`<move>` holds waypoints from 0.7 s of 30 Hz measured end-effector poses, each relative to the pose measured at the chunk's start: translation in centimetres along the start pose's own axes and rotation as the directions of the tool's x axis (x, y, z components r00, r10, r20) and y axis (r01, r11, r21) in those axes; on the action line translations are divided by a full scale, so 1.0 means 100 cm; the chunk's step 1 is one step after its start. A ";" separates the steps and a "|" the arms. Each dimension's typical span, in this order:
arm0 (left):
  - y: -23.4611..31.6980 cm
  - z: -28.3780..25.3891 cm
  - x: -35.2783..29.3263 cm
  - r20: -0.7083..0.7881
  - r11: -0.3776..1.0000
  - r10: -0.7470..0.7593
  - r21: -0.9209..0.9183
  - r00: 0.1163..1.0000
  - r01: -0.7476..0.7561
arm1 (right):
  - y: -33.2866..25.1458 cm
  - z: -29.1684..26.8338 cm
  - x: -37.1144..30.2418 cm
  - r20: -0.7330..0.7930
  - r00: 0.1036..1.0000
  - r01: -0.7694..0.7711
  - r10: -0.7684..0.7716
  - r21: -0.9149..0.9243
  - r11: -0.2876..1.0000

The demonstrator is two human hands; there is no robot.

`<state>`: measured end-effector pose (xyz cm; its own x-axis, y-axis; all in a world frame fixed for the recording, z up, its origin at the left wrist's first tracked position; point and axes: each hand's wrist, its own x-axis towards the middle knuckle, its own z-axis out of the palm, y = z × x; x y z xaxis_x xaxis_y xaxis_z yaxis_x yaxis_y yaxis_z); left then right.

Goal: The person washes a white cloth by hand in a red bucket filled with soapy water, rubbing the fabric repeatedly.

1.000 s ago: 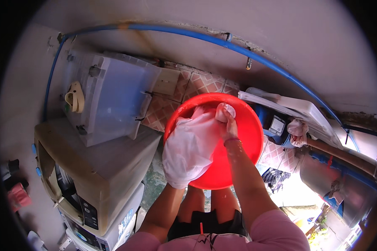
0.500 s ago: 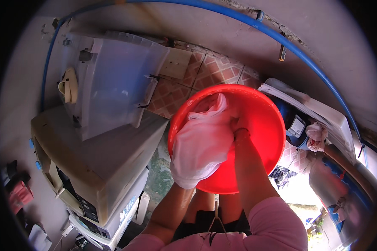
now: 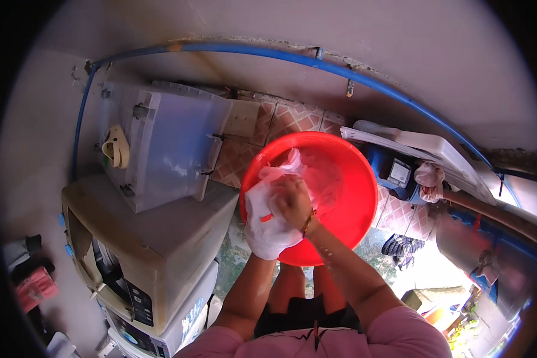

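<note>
The right hand [image 3: 292, 201] curls against white cloth [image 3: 271, 241], nine o'clock in the red basin [image 3: 347, 218]; left hand covered, I can't tell either grip.

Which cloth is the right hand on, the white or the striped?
The white cloth, at the left of the red basin: the right hand is against it. The striped cloth lies outside the basin, untouched.
</note>
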<state>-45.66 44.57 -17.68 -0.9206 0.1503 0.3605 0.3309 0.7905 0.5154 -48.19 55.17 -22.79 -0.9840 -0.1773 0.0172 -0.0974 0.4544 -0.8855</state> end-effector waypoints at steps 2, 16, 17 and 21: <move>0.004 -0.006 0.001 0.019 0.999 -0.010 0.032 1.000 0.009 | -0.051 0.015 -0.032 -0.146 0.988 -0.058 0.050 -0.052 0.997; 0.008 0.006 -0.063 0.403 0.655 -0.300 0.746 0.865 -0.120 | -0.087 0.036 -0.061 -0.119 0.944 -0.239 0.308 0.400 0.885; 0.019 -0.015 -0.031 0.473 0.871 -0.253 0.491 0.844 -0.013 | -0.081 0.024 -0.051 -0.210 0.958 -0.133 0.194 0.276 0.952; 0.016 -0.019 -0.024 0.403 0.982 -0.177 0.007 0.898 0.190 | -0.007 0.018 -0.015 -0.324 0.884 -0.282 0.338 0.207 0.937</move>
<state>-42.52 44.29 -16.25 -0.9688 0.2344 -0.0805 0.1484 0.8087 0.5692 -46.42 53.51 -23.03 -0.9509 0.2792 -0.1335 0.2173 0.2951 -0.9304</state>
